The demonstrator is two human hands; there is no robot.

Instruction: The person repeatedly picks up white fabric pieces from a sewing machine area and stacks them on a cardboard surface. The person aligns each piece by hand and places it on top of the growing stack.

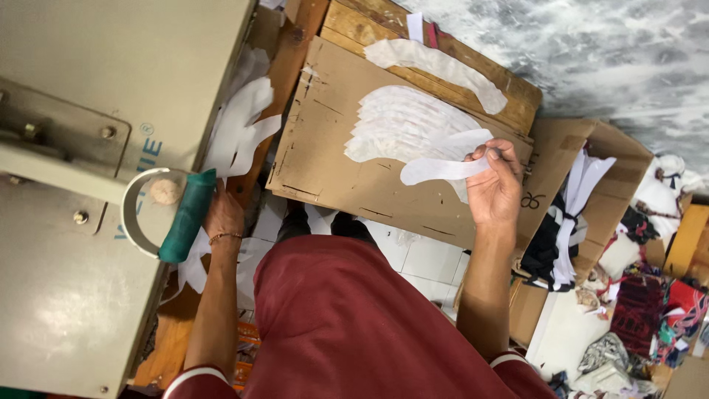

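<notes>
While a red-clad lap [347, 325] fills the foreground, the left hand [223, 216] is wrapped tight round a green-padded handle [188, 216] on a grey machine [81, 192], seemingly steadying its lever. Across the gap, the right hand [493, 188] pinches one curved white piece [443, 166] between thumb and fingers, lifted just off a fanned stack [402, 122] of like pieces, laid overlapping so each peels away singly. That stack rests on a cardboard sheet [325, 162] serving as worktop. Beyond it another white strip [443, 70] lies on a wooden crate [509, 92]. Farther right, an open box [613, 148] holds bundled fabric.
</notes>
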